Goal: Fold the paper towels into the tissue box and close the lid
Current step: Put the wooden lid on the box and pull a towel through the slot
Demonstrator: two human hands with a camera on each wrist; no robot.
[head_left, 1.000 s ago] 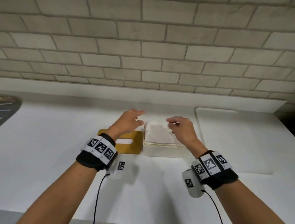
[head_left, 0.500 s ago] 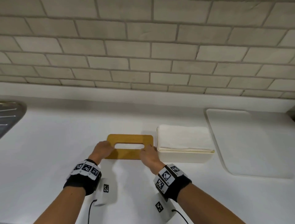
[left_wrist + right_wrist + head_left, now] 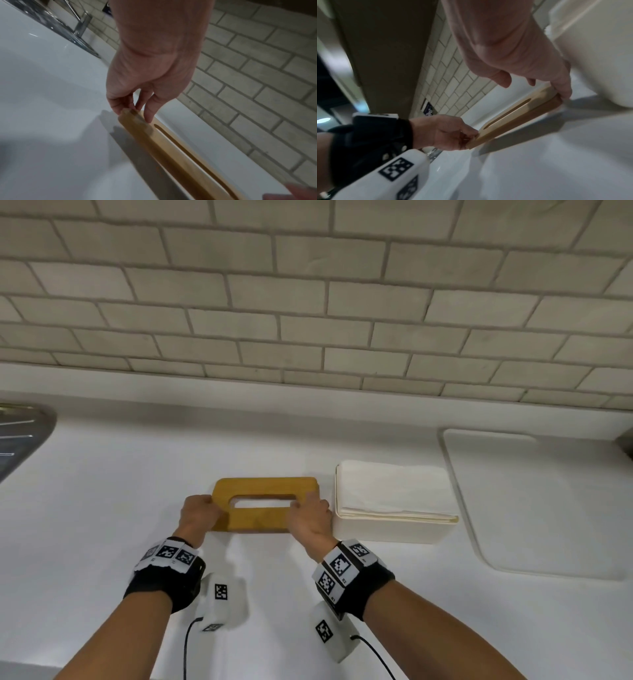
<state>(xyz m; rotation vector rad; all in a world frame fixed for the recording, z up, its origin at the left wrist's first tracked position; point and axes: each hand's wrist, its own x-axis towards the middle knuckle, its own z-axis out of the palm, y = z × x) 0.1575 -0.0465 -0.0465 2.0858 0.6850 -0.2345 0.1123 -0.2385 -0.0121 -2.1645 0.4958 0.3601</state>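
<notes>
wooden lid [image 3: 265, 517] pinched by both hands.

No legible text, brand or number in any view, wristbands [image 3: 169, 554] and camera housings [image 3: 221, 592] carry black-and-white square coded markers only, small dark sign [image 3: 429, 110] on tiled wall [image 3: 452, 75], too blurred to read

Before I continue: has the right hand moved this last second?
Yes. The right hand went left, off the paper towels in the tissue box, and now grips the right end of the wooden lid.
</notes>
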